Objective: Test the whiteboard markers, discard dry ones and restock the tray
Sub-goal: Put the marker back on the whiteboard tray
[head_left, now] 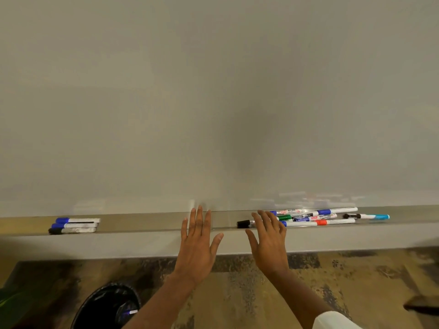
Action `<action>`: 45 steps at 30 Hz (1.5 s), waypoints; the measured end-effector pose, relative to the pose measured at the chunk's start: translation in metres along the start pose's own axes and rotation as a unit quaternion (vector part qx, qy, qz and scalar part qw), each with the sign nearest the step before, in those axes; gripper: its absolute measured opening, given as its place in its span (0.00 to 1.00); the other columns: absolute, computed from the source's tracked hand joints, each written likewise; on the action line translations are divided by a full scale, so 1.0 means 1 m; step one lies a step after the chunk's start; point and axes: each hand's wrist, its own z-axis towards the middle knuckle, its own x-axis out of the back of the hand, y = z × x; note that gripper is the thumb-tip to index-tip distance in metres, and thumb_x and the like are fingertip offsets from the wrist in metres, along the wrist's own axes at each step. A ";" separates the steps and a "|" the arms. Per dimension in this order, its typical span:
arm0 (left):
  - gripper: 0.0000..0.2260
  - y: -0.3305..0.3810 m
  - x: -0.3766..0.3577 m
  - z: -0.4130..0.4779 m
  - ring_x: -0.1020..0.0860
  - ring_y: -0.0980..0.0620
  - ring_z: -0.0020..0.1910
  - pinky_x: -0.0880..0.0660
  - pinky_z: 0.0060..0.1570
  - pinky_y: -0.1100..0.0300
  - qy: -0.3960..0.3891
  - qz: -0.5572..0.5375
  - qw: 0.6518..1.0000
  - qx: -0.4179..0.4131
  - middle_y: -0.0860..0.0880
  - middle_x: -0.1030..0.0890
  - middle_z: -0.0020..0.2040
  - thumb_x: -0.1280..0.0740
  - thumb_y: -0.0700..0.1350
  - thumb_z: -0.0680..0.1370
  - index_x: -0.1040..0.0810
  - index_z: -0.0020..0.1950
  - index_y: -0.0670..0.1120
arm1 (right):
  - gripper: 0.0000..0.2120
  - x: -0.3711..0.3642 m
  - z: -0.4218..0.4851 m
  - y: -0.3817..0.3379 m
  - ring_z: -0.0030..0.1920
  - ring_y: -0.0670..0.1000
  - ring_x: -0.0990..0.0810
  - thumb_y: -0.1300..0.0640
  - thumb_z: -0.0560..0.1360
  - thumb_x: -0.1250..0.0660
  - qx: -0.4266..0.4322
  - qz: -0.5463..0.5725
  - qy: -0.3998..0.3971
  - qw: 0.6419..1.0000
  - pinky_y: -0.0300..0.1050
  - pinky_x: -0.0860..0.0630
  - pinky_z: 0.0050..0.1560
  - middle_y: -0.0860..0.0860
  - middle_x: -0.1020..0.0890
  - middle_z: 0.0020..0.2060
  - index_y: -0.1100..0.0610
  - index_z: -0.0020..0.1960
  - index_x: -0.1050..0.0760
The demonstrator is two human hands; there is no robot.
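A blank whiteboard (213,103) fills the upper view, with a long grey tray (142,243) along its bottom edge. My left hand (198,243) is spread flat over the tray's middle, fingers straight, holding nothing. My right hand (268,238) reaches over the tray with fingers extended, covering part of a black-capped marker (243,223). Just right of it lies a loose pile of several markers (313,217) in blue, green, red and black, plus a light-blue-capped marker (368,216). Three markers (76,225) lie side by side at the tray's left.
A black bin (107,307) with a dark liner stands on the floor at lower left; a blue marker (129,312) lies inside it. Patterned brown carpet (237,293) runs under the tray. A dark object (422,305) shows at the right edge.
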 end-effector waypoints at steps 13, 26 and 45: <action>0.32 0.006 -0.037 0.013 0.56 0.50 0.83 0.63 0.79 0.52 -0.004 -0.044 0.999 0.013 0.50 0.53 0.84 0.64 0.67 0.83 0.52 0.83 0.51 | 0.22 -0.026 0.036 0.026 0.57 0.56 0.21 0.64 0.66 0.21 0.015 -0.006 -0.083 0.996 0.56 0.23 0.58 0.51 0.16 0.54 0.53 0.58 0.19; 0.25 0.011 -0.031 0.027 0.53 0.61 0.82 0.53 0.81 0.58 0.057 -0.172 0.983 0.012 0.54 0.43 0.82 0.51 0.58 0.86 0.41 0.82 0.51 | 0.15 -0.036 0.053 0.015 0.56 0.52 0.23 0.62 0.71 0.25 0.090 0.044 -0.022 0.995 0.51 0.25 0.55 0.48 0.17 0.52 0.52 0.56 0.19; 0.14 0.025 0.140 0.039 0.19 0.50 0.64 0.27 0.70 0.51 0.070 -0.664 0.731 0.141 0.48 0.15 0.61 0.38 0.47 0.85 0.20 0.67 0.46 | 0.12 0.089 0.049 -0.141 0.57 0.45 0.20 0.59 0.80 0.35 -0.040 0.542 -0.008 0.839 0.34 0.24 0.55 0.43 0.19 0.54 0.49 0.63 0.23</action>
